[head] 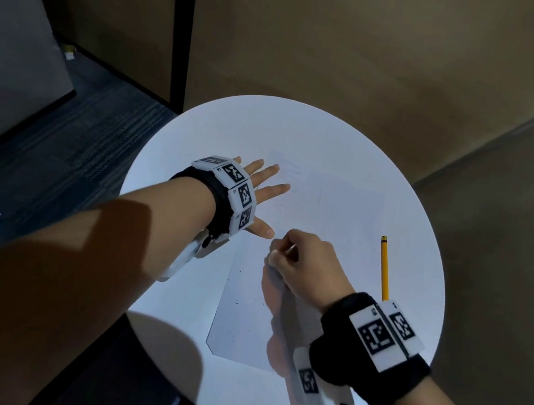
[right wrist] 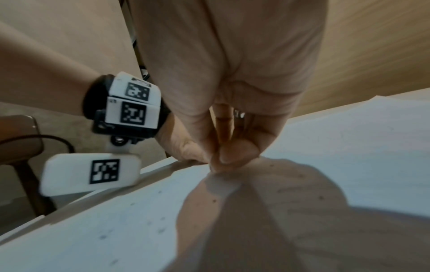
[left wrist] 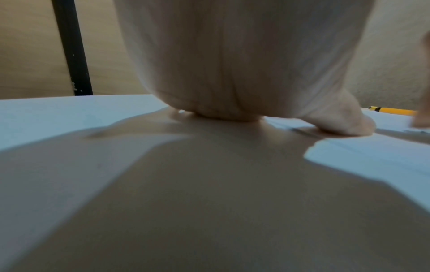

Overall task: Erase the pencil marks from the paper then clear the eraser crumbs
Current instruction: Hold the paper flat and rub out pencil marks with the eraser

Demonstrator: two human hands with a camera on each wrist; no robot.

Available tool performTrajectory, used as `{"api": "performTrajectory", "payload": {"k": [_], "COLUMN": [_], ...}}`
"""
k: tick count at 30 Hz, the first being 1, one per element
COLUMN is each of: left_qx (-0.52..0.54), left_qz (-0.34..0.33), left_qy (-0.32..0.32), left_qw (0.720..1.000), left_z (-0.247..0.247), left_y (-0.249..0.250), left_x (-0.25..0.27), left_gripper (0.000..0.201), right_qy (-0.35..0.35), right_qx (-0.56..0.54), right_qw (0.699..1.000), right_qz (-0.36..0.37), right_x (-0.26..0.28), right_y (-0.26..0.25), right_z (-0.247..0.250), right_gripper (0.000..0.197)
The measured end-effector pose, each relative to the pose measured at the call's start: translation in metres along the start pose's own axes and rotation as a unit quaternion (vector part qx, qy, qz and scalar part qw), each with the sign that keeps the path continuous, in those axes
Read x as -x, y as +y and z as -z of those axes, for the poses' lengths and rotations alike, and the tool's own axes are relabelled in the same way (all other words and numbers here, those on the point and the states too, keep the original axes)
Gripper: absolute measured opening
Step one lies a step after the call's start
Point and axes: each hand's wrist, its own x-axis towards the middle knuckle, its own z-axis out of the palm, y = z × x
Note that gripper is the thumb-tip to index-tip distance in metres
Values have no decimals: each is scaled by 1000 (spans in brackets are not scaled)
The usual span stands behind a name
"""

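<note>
The paper (head: 245, 306) lies flat on the round white table (head: 352, 152), reaching from the middle of the top toward its near edge, with one corner close to that edge. Small dark eraser crumbs (head: 237, 302) are scattered over the sheet's near half. The left hand (head: 259, 197) rests palm down toward the table's left edge, its fingers straight and spread, the thumb lying at the paper's far left part. The right hand (head: 301, 266) sits just beside that thumb, over the sheet, its fingers curled tight and bunched at the tips; in the right wrist view the fingertips (right wrist: 227, 156) press together down on the paper, and a small pale thing shows between them, too hidden to say for sure that it is an eraser. A yellow pencil (head: 384, 268) lies near the table's right edge, apart from the sheet, pointing away from the person.
</note>
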Motion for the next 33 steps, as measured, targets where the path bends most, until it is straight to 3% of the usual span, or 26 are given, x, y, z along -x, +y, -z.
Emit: {"api": "performTrajectory", "payload": {"k": [4, 9, 13, 19, 24, 29, 33], "left_qx": [-4, -3, -7, -4, 0, 6, 0], "left_qz": [1, -1, 0, -4, -3, -6, -3], "left_qy": [6, 0, 2, -4, 0, -1, 5], "left_qw": [1000, 1000, 1000, 1000, 1000, 1000, 1000], "left_z": [0, 0, 0, 2, 0, 1, -1], "left_y": [1, 1, 1, 1, 1, 0, 0], "left_x": [1, 1, 0, 2, 0, 1, -1], "left_gripper": [90, 90, 90, 89, 90, 90, 90], "right_qy": [53, -4, 53, 0, 41, -41, 24], "right_qx": [-27, 11, -19, -14, -29, -2, -19], "right_qw": [998, 1000, 998, 1000, 999, 999, 1000], "right_qz": [-26, 2, -21, -9, -16, 12, -5], "right_x": [-7, 4, -11, 1, -8, 7, -7], "right_y": [-1, -4, -1, -1, 0, -4, -3], "right_z": [-5, -4, -1, -1, -1, 1, 2], "right_gripper": [13, 9, 13, 9, 11, 19, 9]}}
